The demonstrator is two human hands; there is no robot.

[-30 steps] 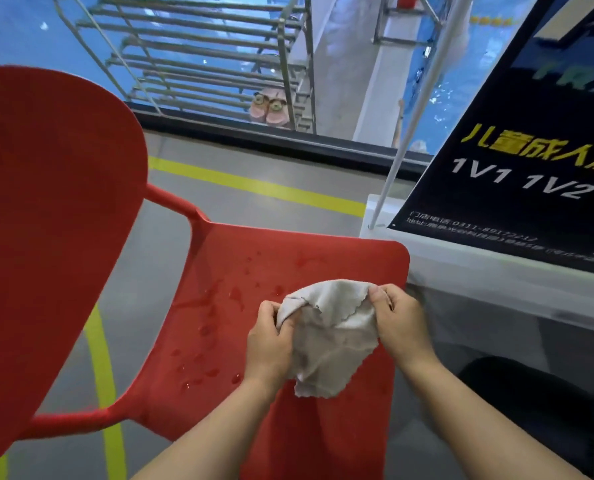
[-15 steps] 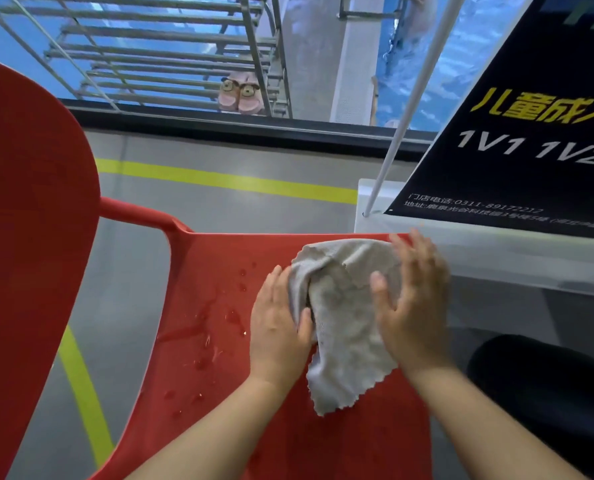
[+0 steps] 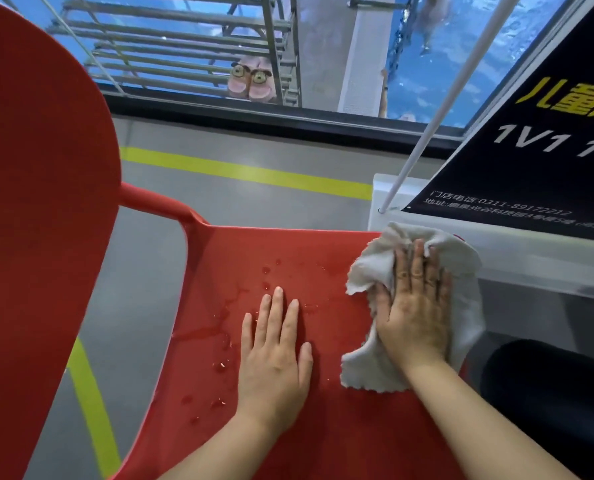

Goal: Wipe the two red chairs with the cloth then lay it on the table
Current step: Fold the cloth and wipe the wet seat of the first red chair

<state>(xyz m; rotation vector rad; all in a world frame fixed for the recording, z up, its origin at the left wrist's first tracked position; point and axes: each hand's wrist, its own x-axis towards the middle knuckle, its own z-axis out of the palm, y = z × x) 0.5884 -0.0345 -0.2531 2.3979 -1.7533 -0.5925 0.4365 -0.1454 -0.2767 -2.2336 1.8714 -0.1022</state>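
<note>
Cloth, soft, limp and likely damp, bunches under the flat-pressed right hand; the left hand lies spread on the wet red chair seat; any edge pinches easily.

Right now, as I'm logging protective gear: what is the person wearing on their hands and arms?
Nothing protective: the left hand and right hand are ungloved, and both forearms are bare, with no sleeve, watch or bracelet in view. Whether the right hand wears rings is too blurred to tell.
</note>
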